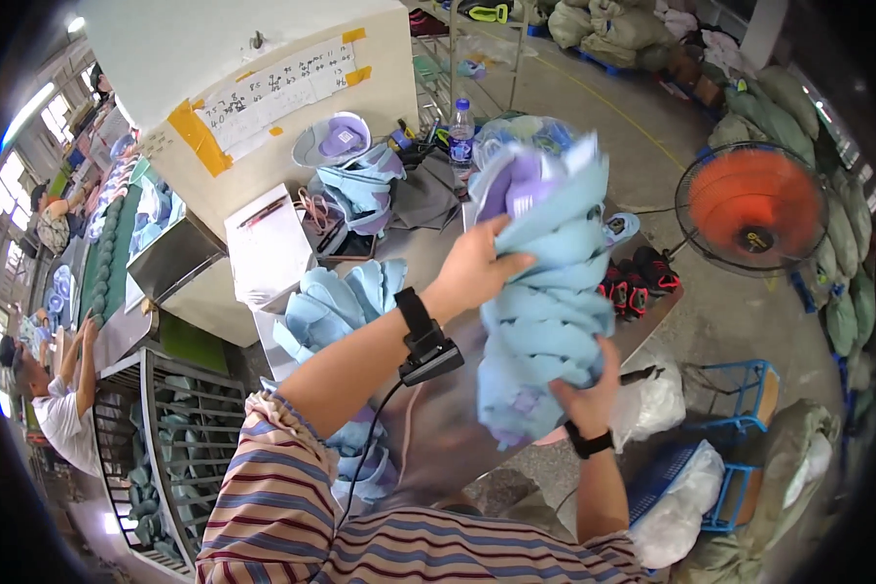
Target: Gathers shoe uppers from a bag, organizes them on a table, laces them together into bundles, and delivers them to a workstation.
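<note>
Between my two hands is a tall stack of light blue shoe uppers (545,321) with lilac linings, nested one in another and held over the table (438,428). My left hand (475,268) grips the upper part of the stack from the left side, its thumb pressed on the blue material. Lower down on the right, my right hand (592,394) is closed round the stack's edge. Another pile of blue uppers (336,307) lies by my left forearm. A further stack of uppers (355,190) stands at the back of the table.
A water bottle (460,136) stands behind the stack. White paper (268,248) lies by a large cream box (263,58). Black-and-red shoes (642,282) sit at the table's right end, near an orange fan (754,200). A metal cage (156,438) and another person (63,419) are at left.
</note>
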A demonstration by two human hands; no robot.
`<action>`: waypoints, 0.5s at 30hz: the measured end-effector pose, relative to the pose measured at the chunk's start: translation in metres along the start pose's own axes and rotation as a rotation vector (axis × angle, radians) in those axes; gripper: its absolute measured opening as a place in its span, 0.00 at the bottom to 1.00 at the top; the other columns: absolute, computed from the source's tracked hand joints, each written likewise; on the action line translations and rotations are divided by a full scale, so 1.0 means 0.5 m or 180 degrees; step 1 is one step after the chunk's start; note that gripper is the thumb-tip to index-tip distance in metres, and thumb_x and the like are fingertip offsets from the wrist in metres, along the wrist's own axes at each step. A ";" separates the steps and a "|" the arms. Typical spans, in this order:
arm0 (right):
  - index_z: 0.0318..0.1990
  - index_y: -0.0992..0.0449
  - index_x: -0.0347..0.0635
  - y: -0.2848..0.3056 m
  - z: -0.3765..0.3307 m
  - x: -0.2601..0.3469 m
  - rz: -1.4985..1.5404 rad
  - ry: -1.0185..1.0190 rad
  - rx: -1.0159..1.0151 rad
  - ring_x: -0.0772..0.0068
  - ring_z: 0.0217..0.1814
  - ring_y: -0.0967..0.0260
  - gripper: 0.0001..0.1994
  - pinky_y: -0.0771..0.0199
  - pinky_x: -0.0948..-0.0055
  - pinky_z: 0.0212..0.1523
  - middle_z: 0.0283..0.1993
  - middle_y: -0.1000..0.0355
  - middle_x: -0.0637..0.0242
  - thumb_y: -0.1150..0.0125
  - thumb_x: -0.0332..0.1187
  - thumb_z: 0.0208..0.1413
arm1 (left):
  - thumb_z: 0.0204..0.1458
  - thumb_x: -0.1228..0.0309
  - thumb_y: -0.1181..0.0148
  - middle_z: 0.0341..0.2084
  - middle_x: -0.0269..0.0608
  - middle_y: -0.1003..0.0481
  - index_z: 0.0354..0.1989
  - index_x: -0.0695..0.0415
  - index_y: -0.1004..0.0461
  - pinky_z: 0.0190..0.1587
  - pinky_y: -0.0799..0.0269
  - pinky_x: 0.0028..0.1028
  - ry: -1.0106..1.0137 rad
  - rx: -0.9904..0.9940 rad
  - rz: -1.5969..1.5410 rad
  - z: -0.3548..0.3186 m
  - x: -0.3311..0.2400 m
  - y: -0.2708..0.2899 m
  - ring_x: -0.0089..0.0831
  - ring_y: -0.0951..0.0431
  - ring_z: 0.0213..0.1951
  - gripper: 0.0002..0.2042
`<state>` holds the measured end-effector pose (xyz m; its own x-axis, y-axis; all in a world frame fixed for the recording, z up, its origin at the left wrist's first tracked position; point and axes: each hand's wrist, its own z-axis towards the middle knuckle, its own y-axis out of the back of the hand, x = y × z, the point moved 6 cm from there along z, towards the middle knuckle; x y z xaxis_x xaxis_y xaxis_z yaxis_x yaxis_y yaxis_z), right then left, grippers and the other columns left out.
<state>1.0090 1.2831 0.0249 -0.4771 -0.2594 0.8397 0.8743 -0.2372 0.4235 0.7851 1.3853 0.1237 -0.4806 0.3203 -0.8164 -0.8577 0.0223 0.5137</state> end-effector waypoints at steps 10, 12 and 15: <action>0.50 0.36 0.43 0.183 -0.162 0.588 -0.1933 0.3396 -0.1792 0.50 0.47 0.40 0.28 0.39 0.59 0.47 0.48 0.40 0.52 0.38 0.25 0.34 | 0.34 0.73 0.37 0.35 0.33 0.26 0.34 0.53 0.27 0.51 0.44 0.35 -0.2730 -0.1506 0.0633 -0.325 -0.244 0.360 0.38 0.34 0.45 0.14; 0.50 0.36 0.45 0.146 -0.238 0.696 -0.2177 0.3757 -0.1811 0.49 0.47 0.40 0.28 0.39 0.59 0.47 0.49 0.41 0.52 0.38 0.26 0.35 | 0.35 0.73 0.37 0.35 0.35 0.26 0.35 0.54 0.27 0.50 0.41 0.34 -0.2656 -0.1629 0.0841 -0.408 -0.204 0.418 0.39 0.32 0.42 0.14; 0.46 0.31 0.49 0.067 -0.336 0.816 -0.2188 0.4149 -0.1762 0.50 0.44 0.37 0.26 0.36 0.58 0.42 0.47 0.37 0.54 0.40 0.26 0.31 | 0.39 0.75 0.38 0.32 0.37 0.26 0.36 0.58 0.27 0.47 0.37 0.31 -0.2140 -0.2022 -0.0193 -0.631 -0.200 0.541 0.36 0.29 0.37 0.12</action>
<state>0.8284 1.0122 0.3246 -0.7550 -0.4895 -0.4364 0.4659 -0.8687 0.1685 0.5436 1.0606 0.2609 -0.3949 0.8221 -0.4101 -0.9126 -0.4026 0.0716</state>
